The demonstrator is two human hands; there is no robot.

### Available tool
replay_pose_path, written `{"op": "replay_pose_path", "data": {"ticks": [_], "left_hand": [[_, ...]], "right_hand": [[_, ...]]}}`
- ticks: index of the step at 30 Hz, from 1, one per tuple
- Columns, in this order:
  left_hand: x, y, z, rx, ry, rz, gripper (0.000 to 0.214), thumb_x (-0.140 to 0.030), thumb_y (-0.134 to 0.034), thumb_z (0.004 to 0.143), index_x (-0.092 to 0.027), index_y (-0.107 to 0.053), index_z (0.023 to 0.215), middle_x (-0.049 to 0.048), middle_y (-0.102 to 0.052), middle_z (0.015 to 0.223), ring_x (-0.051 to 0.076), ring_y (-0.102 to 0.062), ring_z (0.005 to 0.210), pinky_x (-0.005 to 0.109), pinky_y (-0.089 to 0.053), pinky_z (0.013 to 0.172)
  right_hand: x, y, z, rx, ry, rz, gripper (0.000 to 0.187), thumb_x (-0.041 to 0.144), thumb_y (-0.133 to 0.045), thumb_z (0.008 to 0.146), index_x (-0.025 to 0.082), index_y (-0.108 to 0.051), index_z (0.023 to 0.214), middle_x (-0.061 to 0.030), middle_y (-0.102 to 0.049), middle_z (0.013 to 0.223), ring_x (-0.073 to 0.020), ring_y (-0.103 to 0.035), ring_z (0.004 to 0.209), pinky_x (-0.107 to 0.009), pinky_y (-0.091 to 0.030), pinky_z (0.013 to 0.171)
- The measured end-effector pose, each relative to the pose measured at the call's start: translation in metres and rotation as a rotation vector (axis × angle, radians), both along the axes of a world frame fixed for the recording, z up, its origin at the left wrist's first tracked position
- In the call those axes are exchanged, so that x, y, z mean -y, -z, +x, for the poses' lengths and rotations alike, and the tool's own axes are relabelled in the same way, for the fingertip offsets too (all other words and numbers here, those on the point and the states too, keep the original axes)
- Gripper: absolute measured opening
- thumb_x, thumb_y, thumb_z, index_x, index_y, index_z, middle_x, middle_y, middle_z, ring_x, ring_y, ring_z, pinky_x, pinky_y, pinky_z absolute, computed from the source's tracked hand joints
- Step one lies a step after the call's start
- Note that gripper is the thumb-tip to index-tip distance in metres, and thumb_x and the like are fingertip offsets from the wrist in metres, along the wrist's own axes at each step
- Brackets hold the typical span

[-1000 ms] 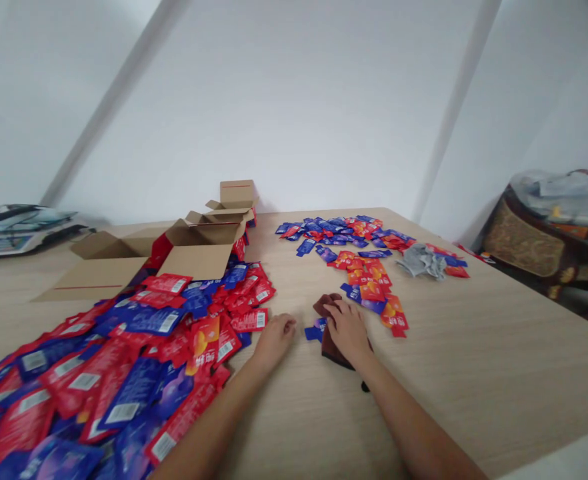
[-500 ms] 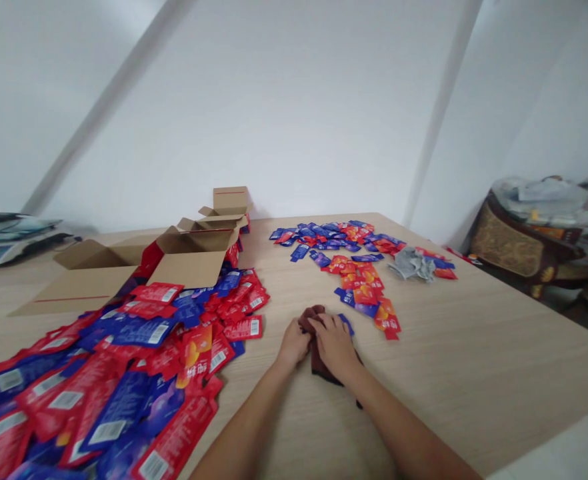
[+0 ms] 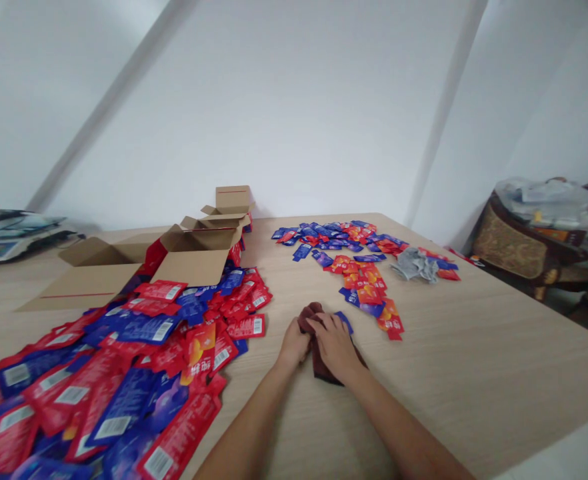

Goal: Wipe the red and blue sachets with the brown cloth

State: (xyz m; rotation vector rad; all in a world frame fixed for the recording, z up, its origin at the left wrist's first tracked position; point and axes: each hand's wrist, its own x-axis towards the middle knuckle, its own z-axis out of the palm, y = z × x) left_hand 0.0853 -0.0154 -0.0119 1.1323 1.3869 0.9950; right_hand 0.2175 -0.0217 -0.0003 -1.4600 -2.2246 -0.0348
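Observation:
A dark brown cloth [image 3: 324,371] lies bunched on the table in front of me. My left hand [image 3: 294,344] is closed round its left side. From the right, my right hand [image 3: 336,343] presses over the cloth, its fingers curled into the folds. Just beyond the right fingers, part of a blue sachet [image 3: 345,321] shows; the hand and cloth cover the rest. A short row of red-orange sachets [image 3: 390,319] begins past my right hand. On my left, a large heap of red and blue sachets [image 3: 154,353] spreads toward the near edge.
Open cardboard boxes [image 3: 189,267] stand behind the heap. More sachets [image 3: 324,233] are scattered at the far side, with a crumpled grey cloth [image 3: 417,265] beside them. A flat device with cables [image 3: 14,237] sits far left. Right of the table stands a patterned chair [image 3: 509,240] piled with plastic bags.
The view has shifted slightly. Both hands stay on the brown cloth in nearly the same place, with little visible movement.

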Motion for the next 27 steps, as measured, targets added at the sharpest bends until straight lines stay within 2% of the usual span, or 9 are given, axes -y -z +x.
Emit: {"op": "replay_pose_path", "data": {"ticks": [6,9,12,14,17,20,23,25,27], "left_hand": [[0.001,-0.001,-0.010,-0.096,-0.039,0.092,0.016,-0.018,-0.048,0.077,-0.018,-0.047,0.093,-0.0064,-0.050,0.056,0.005,-0.039,0.036,0.017,-0.032,0.039],[0.004,-0.004,-0.017,-0.275,0.117,0.275,0.030,-0.014,-0.052,0.071,-0.017,-0.052,0.101,-0.0001,-0.061,0.079,0.011,-0.056,0.064,0.023,-0.046,0.061],[0.008,-0.006,-0.018,-0.451,0.268,0.462,0.050,-0.010,-0.056,0.066,-0.018,-0.052,0.115,0.0055,-0.058,0.106,0.018,-0.054,0.097,0.029,-0.042,0.087],[0.010,-0.007,-0.017,-0.567,0.265,0.496,0.051,-0.011,-0.053,0.070,-0.018,-0.051,0.120,0.0073,-0.056,0.110,0.018,-0.051,0.102,0.029,-0.038,0.092],[0.011,-0.009,-0.015,-0.640,0.184,0.485,0.035,-0.021,-0.044,0.082,-0.020,-0.057,0.115,0.0074,-0.058,0.102,0.017,-0.054,0.093,0.028,-0.040,0.087],[0.006,-0.005,-0.014,-0.505,0.122,0.403,0.033,-0.036,-0.037,0.087,-0.017,-0.064,0.087,0.0046,-0.061,0.072,0.015,-0.057,0.069,0.025,-0.045,0.068],[-0.001,0.004,-0.015,-0.255,0.096,0.180,0.041,-0.043,-0.033,0.087,-0.016,-0.055,0.066,-0.0037,-0.043,0.039,0.010,-0.041,0.036,0.021,-0.033,0.042],[-0.005,0.009,-0.016,-0.147,0.098,0.064,0.041,-0.043,-0.034,0.086,-0.017,-0.049,0.058,-0.0060,-0.035,0.032,0.008,-0.032,0.028,0.020,-0.024,0.035],[-0.007,0.011,-0.017,-0.118,0.118,-0.002,0.039,-0.039,-0.036,0.085,-0.017,-0.046,0.055,-0.0057,-0.035,0.030,0.007,-0.031,0.025,0.019,-0.020,0.033]], "right_hand": [[-0.028,0.010,0.026,0.031,0.281,-0.069,0.039,0.018,-0.037,0.085,0.029,-0.057,0.117,-0.0066,-0.051,0.122,-0.0246,-0.042,0.103,-0.038,-0.032,0.084],[-0.034,0.017,0.034,0.022,0.292,-0.038,0.038,0.019,-0.038,0.086,0.029,-0.055,0.118,-0.0061,-0.049,0.124,-0.0246,-0.042,0.104,-0.038,-0.033,0.084],[-0.033,0.022,0.035,-0.034,0.285,-0.014,0.039,0.020,-0.037,0.086,0.029,-0.053,0.121,-0.0050,-0.048,0.125,-0.0245,-0.041,0.106,-0.039,-0.033,0.085],[-0.034,0.022,0.037,-0.134,0.264,0.000,0.039,0.022,-0.036,0.087,0.028,-0.051,0.123,-0.0046,-0.049,0.124,-0.0232,-0.042,0.107,-0.038,-0.035,0.087],[-0.034,0.014,0.042,-0.391,0.213,0.079,0.040,0.025,-0.032,0.089,0.023,-0.049,0.125,-0.0062,-0.049,0.123,-0.0204,-0.043,0.109,-0.037,-0.035,0.092],[-0.023,0.002,0.036,-0.543,0.139,0.199,0.041,0.029,-0.030,0.090,0.021,-0.047,0.126,-0.0076,-0.047,0.125,-0.0199,-0.040,0.115,-0.039,-0.032,0.097],[-0.004,-0.005,0.014,-0.404,-0.029,0.175,0.041,0.025,-0.032,0.089,0.026,-0.046,0.127,-0.0057,-0.046,0.127,-0.0199,-0.038,0.117,-0.039,-0.031,0.098],[0.003,-0.005,-0.001,-0.224,-0.127,0.087,0.043,0.020,-0.036,0.087,0.029,-0.046,0.128,-0.0037,-0.046,0.129,-0.0199,-0.037,0.117,-0.038,-0.031,0.097],[0.002,-0.003,-0.007,-0.075,-0.126,0.000,0.046,0.016,-0.038,0.085,0.032,-0.046,0.128,-0.0019,-0.045,0.131,-0.0205,-0.035,0.118,-0.037,-0.031,0.096]]}}
